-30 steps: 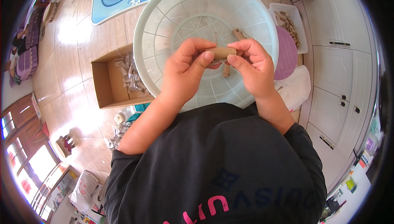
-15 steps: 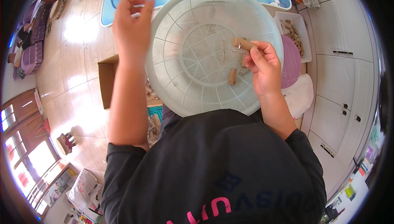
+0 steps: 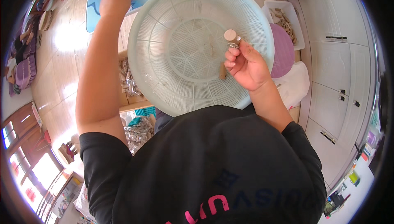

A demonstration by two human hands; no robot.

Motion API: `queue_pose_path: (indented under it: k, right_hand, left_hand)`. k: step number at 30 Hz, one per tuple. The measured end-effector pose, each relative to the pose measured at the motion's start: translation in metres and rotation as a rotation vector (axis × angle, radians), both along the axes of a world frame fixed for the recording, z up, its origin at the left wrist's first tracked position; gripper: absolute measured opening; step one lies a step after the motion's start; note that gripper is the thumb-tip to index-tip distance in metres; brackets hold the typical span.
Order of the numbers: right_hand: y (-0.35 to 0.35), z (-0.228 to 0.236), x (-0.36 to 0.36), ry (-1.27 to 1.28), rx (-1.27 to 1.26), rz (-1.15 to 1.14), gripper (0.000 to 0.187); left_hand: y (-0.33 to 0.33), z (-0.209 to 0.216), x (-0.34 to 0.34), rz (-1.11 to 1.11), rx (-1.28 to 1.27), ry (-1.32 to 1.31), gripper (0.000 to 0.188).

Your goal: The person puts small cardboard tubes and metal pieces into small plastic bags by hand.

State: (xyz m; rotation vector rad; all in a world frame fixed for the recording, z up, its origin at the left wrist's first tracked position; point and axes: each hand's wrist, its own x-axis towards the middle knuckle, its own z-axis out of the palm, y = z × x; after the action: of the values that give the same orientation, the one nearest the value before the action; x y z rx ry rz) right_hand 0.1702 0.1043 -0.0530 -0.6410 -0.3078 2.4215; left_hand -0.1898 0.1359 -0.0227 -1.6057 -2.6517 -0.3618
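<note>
While a short brown cylinder (image 3: 231, 36) is gripped in the fingers of the right hand (image 3: 249, 66), one round end facing up, a second brown cylinder (image 3: 222, 71) lies below those fingers, toward the body, in the pale mesh basket (image 3: 164, 59). Well to their left, the left hand (image 3: 115, 0) is over the blue-patterned tabletop (image 3: 93, 15); whether its fingers grip anything, I cannot tell.

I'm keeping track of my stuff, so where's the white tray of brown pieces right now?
In the head view, the white tray is at the upper right, between the large mesh basket and the white cabinets, just above the purple disc.
</note>
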Motion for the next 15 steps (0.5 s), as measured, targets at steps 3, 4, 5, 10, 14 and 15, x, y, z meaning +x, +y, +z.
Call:
queue_pose_path:
  k: [3,4,5,10,14,15]
  right_hand:
    - [0.000,-0.002,0.002,0.020,-0.045,0.001,0.019]
    - [0.001,-0.003,0.003,-0.005,-0.022,-0.002,0.019]
    - [0.001,-0.002,0.003,0.001,-0.021,0.004,0.019]
    - [-0.003,0.017,0.000,-0.474,0.506,-0.138,0.019]
    - [-0.001,0.045,-0.002,-0.523,0.854,-0.350,0.023]
    - [-0.001,0.051,-0.004,-0.543,1.019,-0.436,0.024]
  left_hand:
    - [-0.015,0.013,0.012,-0.030,-0.024,0.107,0.029]
    - [-0.020,0.019,0.014,-0.047,-0.033,0.161,0.028]
    - [-0.026,0.025,0.013,-0.041,-0.033,0.166,0.028]
    - [-0.066,0.065,0.037,0.047,0.149,-0.146,0.016]
    - [-0.094,0.085,0.098,0.080,0.324,-0.963,0.012]
    - [-0.099,0.083,0.112,0.074,0.297,-1.030,0.012]
